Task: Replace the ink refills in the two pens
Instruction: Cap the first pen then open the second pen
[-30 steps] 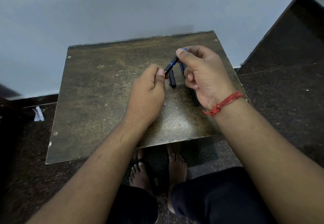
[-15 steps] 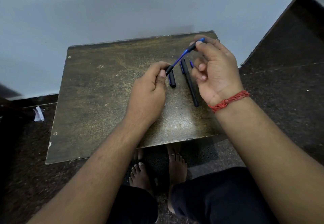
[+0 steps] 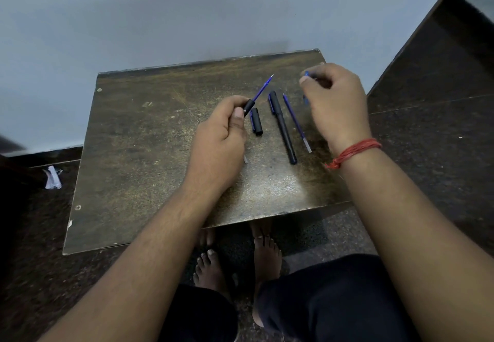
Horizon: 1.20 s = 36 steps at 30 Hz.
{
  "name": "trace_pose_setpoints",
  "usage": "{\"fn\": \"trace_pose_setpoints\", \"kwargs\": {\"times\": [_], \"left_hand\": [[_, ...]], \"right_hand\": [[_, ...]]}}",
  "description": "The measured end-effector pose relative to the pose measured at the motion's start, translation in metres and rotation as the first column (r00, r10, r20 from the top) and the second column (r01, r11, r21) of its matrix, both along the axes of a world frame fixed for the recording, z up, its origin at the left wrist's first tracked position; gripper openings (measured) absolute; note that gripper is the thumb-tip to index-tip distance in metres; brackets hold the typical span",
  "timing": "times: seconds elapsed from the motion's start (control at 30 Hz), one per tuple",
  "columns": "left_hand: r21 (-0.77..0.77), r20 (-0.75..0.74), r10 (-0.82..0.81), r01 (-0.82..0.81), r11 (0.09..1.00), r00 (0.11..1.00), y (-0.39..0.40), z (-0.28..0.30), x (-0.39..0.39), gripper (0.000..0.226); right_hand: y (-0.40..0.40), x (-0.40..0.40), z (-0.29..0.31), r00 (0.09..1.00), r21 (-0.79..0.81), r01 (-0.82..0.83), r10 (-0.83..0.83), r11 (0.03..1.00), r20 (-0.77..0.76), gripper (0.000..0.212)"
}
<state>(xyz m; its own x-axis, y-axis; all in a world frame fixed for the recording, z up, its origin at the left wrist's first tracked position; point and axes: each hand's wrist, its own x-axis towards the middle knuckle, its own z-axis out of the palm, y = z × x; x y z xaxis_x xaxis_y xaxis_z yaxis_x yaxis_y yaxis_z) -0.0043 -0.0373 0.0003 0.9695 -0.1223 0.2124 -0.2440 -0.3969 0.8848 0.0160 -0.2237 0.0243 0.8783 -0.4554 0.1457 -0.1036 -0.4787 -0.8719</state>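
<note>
My left hand (image 3: 223, 141) grips a black pen barrel (image 3: 248, 106) just above the table, and a blue refill (image 3: 263, 87) sticks out of its far end, pointing up and right. My right hand (image 3: 338, 106) hovers at the table's far right, pinching a small blue tip piece (image 3: 307, 74). Between my hands lie a short black cap (image 3: 256, 122), a whole black pen (image 3: 282, 130) and a loose blue refill (image 3: 297, 123), side by side. A grey stub (image 3: 245, 159) peeks out from under my left palm.
The worn brown table top (image 3: 149, 159) stands against a pale wall on a dark speckled floor. A crumpled white paper scrap (image 3: 52, 178) lies on the floor to the left. My bare feet (image 3: 264, 250) show under the table's near edge.
My right hand has pulled the tip piece off the refill and moved right and away. The refill now stands bare out of the barrel in my left hand.
</note>
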Motion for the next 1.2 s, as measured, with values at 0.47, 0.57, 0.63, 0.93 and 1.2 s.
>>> {"fn": "trace_pose_setpoints", "kwargs": {"times": [0.47,0.57,0.63,0.93,1.2], "left_hand": [[-0.044,0.024,0.076,-0.075,0.996,0.997,0.002,0.004,0.003,0.022],[-0.04,0.026,0.077,-0.076,0.996,0.997,0.002,0.004,0.002,0.022],[-0.04,0.019,0.076,-0.075,0.996,0.997,0.002,0.004,0.002,0.022],[-0.013,0.021,0.07,-0.07,0.997,0.997,0.003,0.003,0.003,0.022],[-0.02,0.009,0.04,-0.04,0.999,0.999,0.001,0.002,0.002,0.022]], "right_hand": [[0.045,-0.01,-0.001,0.945,-0.597,-0.316,0.188,0.737,-0.268,0.017],[0.045,-0.009,-0.003,0.948,-0.595,-0.31,0.192,0.742,-0.254,0.018],[0.043,-0.009,-0.003,0.949,-0.584,-0.308,0.198,0.751,-0.246,0.018],[0.036,-0.005,0.003,0.993,-0.155,-0.115,0.115,0.981,-0.008,0.009],[0.048,-0.009,0.001,0.955,0.478,-0.266,0.296,0.837,0.014,0.017]]}}
